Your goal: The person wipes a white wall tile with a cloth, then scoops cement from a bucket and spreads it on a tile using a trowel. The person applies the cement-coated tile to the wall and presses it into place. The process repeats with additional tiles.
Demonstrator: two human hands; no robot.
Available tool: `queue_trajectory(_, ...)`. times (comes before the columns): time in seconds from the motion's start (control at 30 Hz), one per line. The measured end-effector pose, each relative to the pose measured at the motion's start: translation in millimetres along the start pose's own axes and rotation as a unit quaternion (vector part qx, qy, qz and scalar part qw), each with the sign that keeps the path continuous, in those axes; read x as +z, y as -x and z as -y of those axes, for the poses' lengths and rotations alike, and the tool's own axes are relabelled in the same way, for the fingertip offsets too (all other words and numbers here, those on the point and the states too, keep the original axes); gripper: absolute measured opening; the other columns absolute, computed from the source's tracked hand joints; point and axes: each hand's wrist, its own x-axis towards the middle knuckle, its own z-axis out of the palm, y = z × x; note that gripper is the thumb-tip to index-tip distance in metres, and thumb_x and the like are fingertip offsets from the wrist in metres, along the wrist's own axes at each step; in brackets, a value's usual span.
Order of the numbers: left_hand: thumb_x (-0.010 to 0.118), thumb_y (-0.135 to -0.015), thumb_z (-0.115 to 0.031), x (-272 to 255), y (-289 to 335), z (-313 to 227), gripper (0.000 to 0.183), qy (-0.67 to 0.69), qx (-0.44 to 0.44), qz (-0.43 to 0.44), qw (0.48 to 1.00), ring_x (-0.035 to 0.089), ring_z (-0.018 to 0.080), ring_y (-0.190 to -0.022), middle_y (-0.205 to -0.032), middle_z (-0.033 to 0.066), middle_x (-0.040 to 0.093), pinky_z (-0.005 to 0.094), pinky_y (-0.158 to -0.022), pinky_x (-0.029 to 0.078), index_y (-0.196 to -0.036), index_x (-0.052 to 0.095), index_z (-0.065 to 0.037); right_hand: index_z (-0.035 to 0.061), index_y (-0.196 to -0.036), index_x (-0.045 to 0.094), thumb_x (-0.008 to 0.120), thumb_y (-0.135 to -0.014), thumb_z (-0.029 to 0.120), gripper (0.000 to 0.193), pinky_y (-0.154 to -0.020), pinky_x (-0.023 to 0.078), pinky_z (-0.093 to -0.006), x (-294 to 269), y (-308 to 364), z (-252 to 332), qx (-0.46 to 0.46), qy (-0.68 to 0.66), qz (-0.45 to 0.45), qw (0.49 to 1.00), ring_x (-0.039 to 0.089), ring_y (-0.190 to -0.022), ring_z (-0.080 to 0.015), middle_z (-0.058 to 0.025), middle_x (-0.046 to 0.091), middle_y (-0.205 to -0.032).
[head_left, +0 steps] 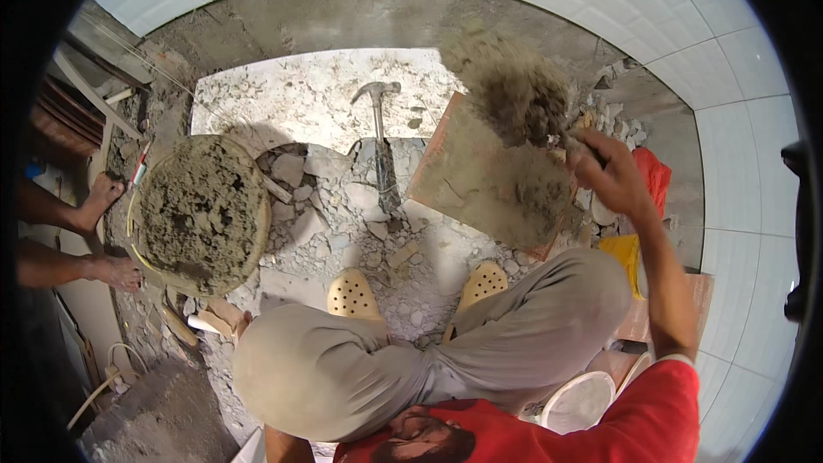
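Observation:
My right hand (604, 170) is closed on the handle of a trowel (573, 147) on the right side. Wet grey mortar (519, 103) covers its blade, and both are smeared by motion. Below the blade lies a square reddish-brown tile (467, 184), tilted on the rubble, with mortar spread over its face. My left hand (243, 324) is almost wholly hidden behind my left knee; only a bit of the fingers shows, so its grip is unclear. A round basin (264, 227) full of mortar stands at the left, beyond that knee.
A claw hammer (378, 107) lies across a white mortar-spattered board (283, 99) and broken rubble (364, 197). Another person's bare feet (107, 197) are beside the basin. A red bag (653, 178), yellow container (624, 259) and white bucket (579, 403) stand right, near the tiled wall (746, 171).

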Motion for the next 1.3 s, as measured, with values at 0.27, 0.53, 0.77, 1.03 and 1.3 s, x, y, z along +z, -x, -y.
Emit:
queue_trajectory(0.27, 0.048, -0.107, -0.025, 137, 64, -31, 0.048, -0.313, -0.02, 0.25, 0.916, 0.067, 0.0164, -0.079, -0.098, 0.0095, 0.071, 0.0296, -0.063, 0.053, -0.154, 0.045, -0.014, 0.0005, -0.125, 0.057, 0.067, -0.092, 0.021, 0.04, -0.075, 0.055, -0.0501, 121, 37, -165, -0.083, 0.224, -0.122, 0.963, 0.065, -0.094, -0.0441, -0.0231, 0.063, -0.103)
queue_trajectory(0.53, 0.051, -0.104, -0.019, 210, 116, -68, 0.053, -0.388, 0.019, 0.277, 0.879, 0.068, 0.0178, -0.079, -0.101, 0.0115, 0.072, 0.0305, -0.07, 0.055, -0.155, 0.043, -0.011, -0.0009, -0.117, 0.057, 0.067, -0.091, 0.015, 0.032, -0.073, 0.052, -0.0512, 101, 55, -183, -0.073, 0.101, -0.144, 0.982, 0.064, -0.09, -0.0478, -0.0248, 0.063, -0.103)
queue_trajectory(0.77, 0.055, -0.1, -0.023, 160, 134, -77, 0.054, -0.366, 0.021, 0.169, 0.915, 0.067, 0.0185, -0.09, -0.11, 0.01, 0.071, 0.0308, -0.077, 0.054, -0.151, 0.047, -0.01, -0.0016, -0.107, 0.059, 0.059, -0.098, 0.028, 0.031, -0.069, 0.051, -0.0451, 60, 65, -158, 0.058, -0.03, -0.041, 0.997, 0.064, -0.078, -0.0385, -0.0203, 0.061, -0.084)
queue_trajectory(1.03, 0.048, -0.107, -0.022, 125, 133, -101, 0.046, -0.256, 0.046, 0.092, 0.961, 0.064, 0.0127, -0.09, -0.114, 0.0049, 0.067, 0.0261, -0.075, 0.053, -0.151, 0.047, -0.01, 0.0002, -0.093, 0.056, 0.046, -0.105, 0.04, 0.043, -0.048, 0.048, -0.0385, 44, 50, -164, 0.149, -0.047, 0.255, 0.954, 0.06, -0.054, -0.0248, -0.0154, 0.059, -0.072)
queue_trajectory(1.3, 0.047, -0.103, -0.017, 83, 90, -84, 0.044, -0.138, 0.005, -0.023, 0.99, 0.066, 0.0129, -0.088, -0.112, 0.0043, 0.069, 0.0254, -0.07, 0.054, -0.147, 0.051, -0.013, 0.0017, -0.107, 0.062, 0.049, -0.104, 0.037, 0.038, -0.085, 0.047, -0.0545, 36, 62, -179, 0.031, 0.137, 0.185, 0.973, 0.06, -0.095, -0.052, -0.0265, 0.067, -0.094)
